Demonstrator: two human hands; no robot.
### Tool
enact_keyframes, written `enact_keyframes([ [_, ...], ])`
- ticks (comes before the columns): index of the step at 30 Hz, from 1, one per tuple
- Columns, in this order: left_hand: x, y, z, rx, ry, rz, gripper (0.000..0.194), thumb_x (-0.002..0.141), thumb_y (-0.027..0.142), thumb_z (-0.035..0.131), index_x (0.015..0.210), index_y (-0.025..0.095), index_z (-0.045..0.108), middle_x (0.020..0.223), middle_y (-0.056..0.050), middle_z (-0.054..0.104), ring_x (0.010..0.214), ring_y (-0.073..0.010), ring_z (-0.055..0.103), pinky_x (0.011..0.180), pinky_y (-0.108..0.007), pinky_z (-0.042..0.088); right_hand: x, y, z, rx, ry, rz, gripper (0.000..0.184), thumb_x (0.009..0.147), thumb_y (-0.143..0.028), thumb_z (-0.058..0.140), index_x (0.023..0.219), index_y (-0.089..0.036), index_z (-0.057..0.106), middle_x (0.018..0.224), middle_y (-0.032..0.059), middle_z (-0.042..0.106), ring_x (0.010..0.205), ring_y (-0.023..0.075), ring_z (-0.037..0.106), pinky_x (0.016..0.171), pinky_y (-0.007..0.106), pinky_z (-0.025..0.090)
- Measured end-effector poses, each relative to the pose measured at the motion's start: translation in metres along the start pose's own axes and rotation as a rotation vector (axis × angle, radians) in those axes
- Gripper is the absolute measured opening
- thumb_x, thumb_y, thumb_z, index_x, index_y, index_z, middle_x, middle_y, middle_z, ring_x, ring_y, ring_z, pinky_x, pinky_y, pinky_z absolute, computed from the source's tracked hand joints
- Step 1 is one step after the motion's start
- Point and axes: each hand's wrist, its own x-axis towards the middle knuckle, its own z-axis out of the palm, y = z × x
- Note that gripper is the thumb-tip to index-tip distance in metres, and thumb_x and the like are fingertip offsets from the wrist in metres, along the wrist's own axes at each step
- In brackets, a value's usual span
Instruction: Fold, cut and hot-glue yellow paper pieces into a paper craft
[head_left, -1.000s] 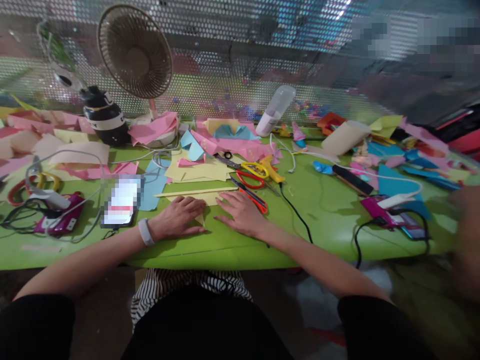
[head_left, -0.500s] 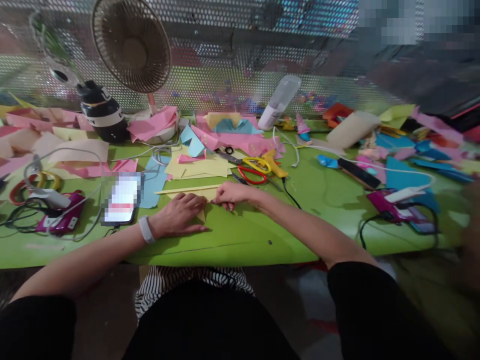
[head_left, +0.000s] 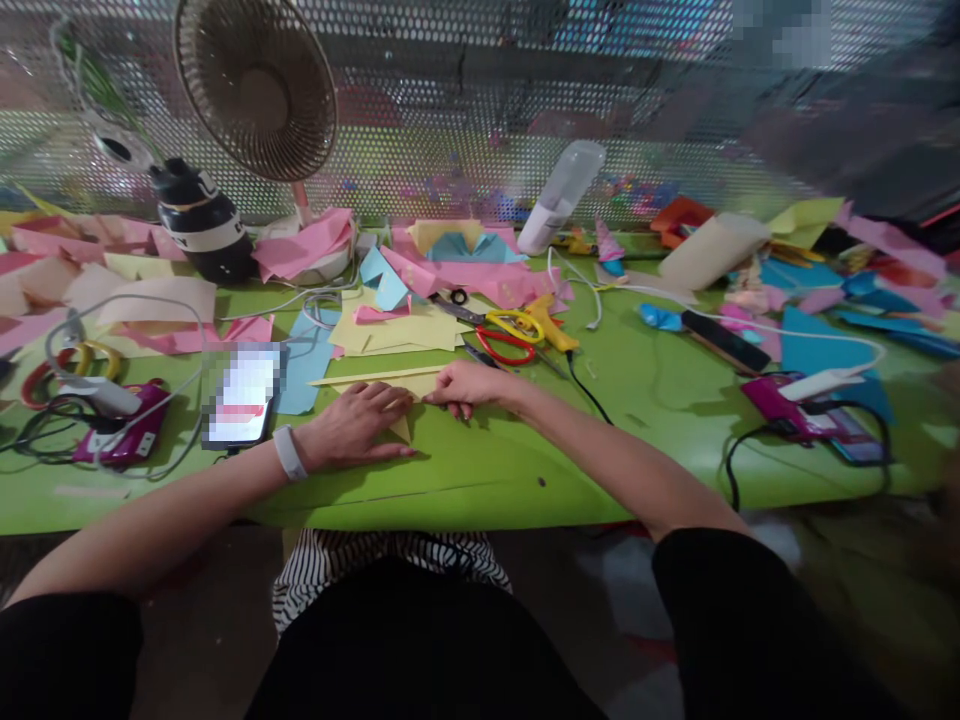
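Note:
A folded sheet of yellow paper [head_left: 411, 384] lies on the green table, a narrow folded strip along its far edge. My left hand [head_left: 356, 425] rests flat on its left part, fingers stretched out, with a small corner of paper showing past the fingers. My right hand [head_left: 469, 388] is closed at the sheet's right part, its fingers curled and pinched at the paper. Just beyond the right hand lie red-handled scissors [head_left: 504, 347] and yellow-handled scissors [head_left: 514, 324]. The right fingertips partly hide the paper.
A phone [head_left: 244, 395] lies left of my left hand, near a purple power strip [head_left: 124, 430] with cables. A yellow glue gun [head_left: 551, 325] is beyond the scissors. A fan [head_left: 259, 95], a black jar [head_left: 201, 222] and a clear bottle [head_left: 562, 195] stand along the back among coloured paper pieces.
My right hand has gone from spread flat on the paper to curled and pinched closer to the left hand. My left hand stays on the paper. The view has shifted slightly.

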Motion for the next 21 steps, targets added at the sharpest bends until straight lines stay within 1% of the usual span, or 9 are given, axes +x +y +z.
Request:
enact_keyframes([
  [2,0.006,-0.005,-0.007,-0.111,0.051,-0.082,0.053,0.096,0.060,0.049,0.124,0.018,0.065,0.126,-0.015,0.066,0.110,-0.0280,0.063,0.091,-0.040,0.049,0.002,0.002,-0.001,0.005,-0.002,-0.007,0.040,0.081,-0.038,0.081,0.059,-0.016,0.055,0.046,-0.0012,0.063,0.034,0.0055,0.051,0.037,0.016,0.035],
  [4,0.018,-0.011,-0.015,-0.224,0.119,-0.309,0.042,0.096,0.051,0.050,0.100,0.016,0.072,0.100,-0.013,0.072,0.087,-0.0223,0.067,0.077,-0.034,0.051,0.002,0.004,-0.002,0.002,-0.006,-0.007,0.040,0.082,-0.038,0.080,0.060,-0.016,0.055,0.046,-0.0006,0.063,0.034,0.0057,0.051,0.036,0.016,0.033],
  [5,0.025,-0.014,-0.018,-0.297,0.076,-0.425,0.039,0.094,0.050,0.053,0.086,0.016,0.071,0.083,-0.010,0.072,0.073,-0.0196,0.066,0.068,-0.030,0.050,0.002,0.005,-0.003,0.002,-0.011,-0.010,0.040,0.082,-0.038,0.079,0.060,-0.016,0.055,0.046,-0.0004,0.063,0.034,0.0054,0.051,0.036,0.016,0.032],
  [6,0.033,-0.016,-0.020,-0.424,-0.059,-0.500,0.040,0.091,0.050,0.056,0.074,0.017,0.069,0.069,-0.007,0.070,0.062,-0.0171,0.064,0.061,-0.028,0.048,0.001,0.005,-0.003,0.001,-0.015,-0.013,0.041,0.082,-0.039,0.079,0.059,-0.016,0.055,0.046,-0.0003,0.063,0.033,0.0050,0.050,0.035,0.015,0.032],
  [8,0.047,-0.020,-0.021,-0.734,-0.380,-0.601,0.045,0.087,0.053,0.060,0.060,0.018,0.066,0.056,-0.005,0.066,0.051,-0.0151,0.061,0.054,-0.025,0.046,0.000,0.005,-0.003,-0.002,-0.018,-0.024,0.040,0.084,-0.038,0.078,0.060,-0.016,0.054,0.046,-0.0003,0.064,0.033,0.0044,0.048,0.036,0.015,0.032],
  [10,0.057,-0.022,-0.018,-0.888,-0.469,-0.696,0.046,0.082,0.053,0.066,0.053,0.018,0.065,0.050,-0.004,0.064,0.046,-0.0150,0.059,0.051,-0.025,0.045,0.000,0.006,-0.003,-0.008,-0.020,-0.034,0.038,0.086,-0.035,0.076,0.061,-0.016,0.055,0.047,-0.0001,0.064,0.034,0.0048,0.050,0.036,0.015,0.033],
  [12,0.063,-0.023,-0.015,-0.949,-0.485,-0.764,0.044,0.078,0.052,0.071,0.050,0.018,0.066,0.049,-0.004,0.064,0.045,-0.0149,0.059,0.051,-0.026,0.045,-0.001,0.006,-0.002,-0.005,-0.023,-0.041,0.037,0.087,-0.034,0.075,0.062,-0.016,0.055,0.048,0.0005,0.065,0.035,0.0059,0.052,0.036,0.016,0.034],
  [15,0.064,-0.024,-0.011,-0.986,-0.508,-0.822,0.041,0.075,0.050,0.076,0.052,0.017,0.068,0.048,-0.004,0.064,0.044,-0.0137,0.058,0.050,-0.025,0.044,-0.001,0.008,-0.001,0.003,-0.025,-0.055,0.038,0.085,-0.036,0.076,0.062,-0.016,0.054,0.048,0.0008,0.065,0.035,0.0064,0.052,0.036,0.017,0.036],
  [21,0.049,-0.024,-0.013,-0.923,-0.522,-0.901,0.045,0.081,0.049,0.072,0.049,0.017,0.067,0.049,-0.005,0.065,0.041,-0.0112,0.057,0.045,-0.021,0.042,-0.005,0.007,0.000,0.012,-0.005,-0.082,0.039,0.084,-0.037,0.077,0.062,-0.017,0.053,0.049,0.0011,0.065,0.035,0.0064,0.051,0.037,0.018,0.038],
])
